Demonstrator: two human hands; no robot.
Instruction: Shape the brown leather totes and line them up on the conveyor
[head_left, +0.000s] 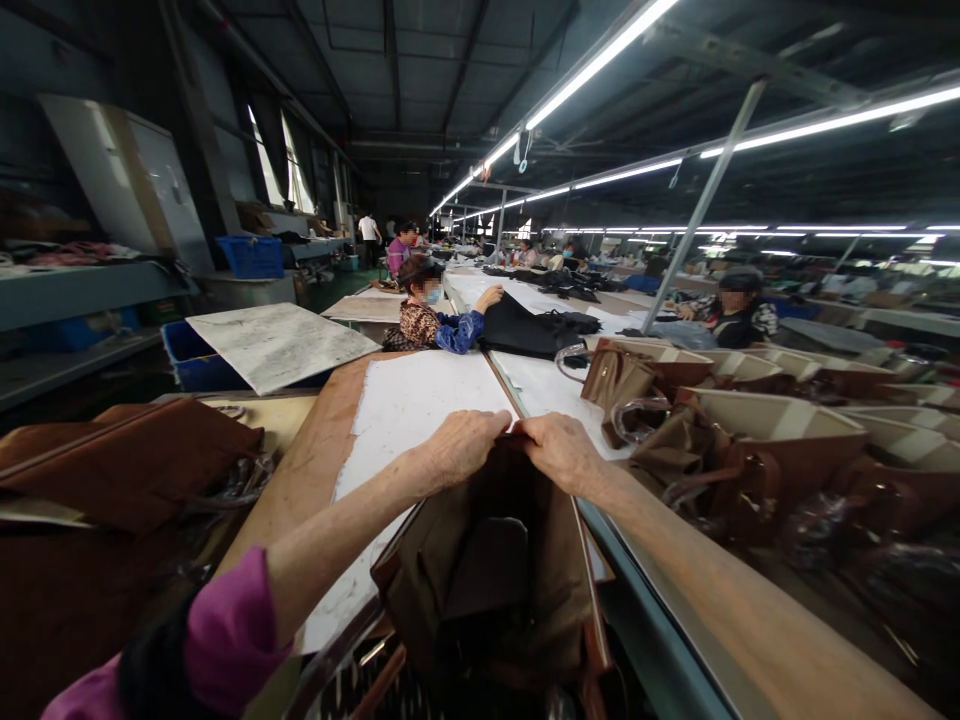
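A brown handbag with reddish-brown trim stands open in front of me, its dark inside facing up. My left hand pinches the far rim of the bag, thumb and fingers closed on the edge. Close beside it, my right hand grips the same rim. The two hands almost meet at the middle of that edge. Part of a handle shows at the bag's lower left, and its base is hidden from me.
Many brown handbags with pale linings crowd the table on the right. More brown bags lie at the left. White sheeting covers the table ahead. A co-worker handles black material beyond. A grey board rests on a blue bin.
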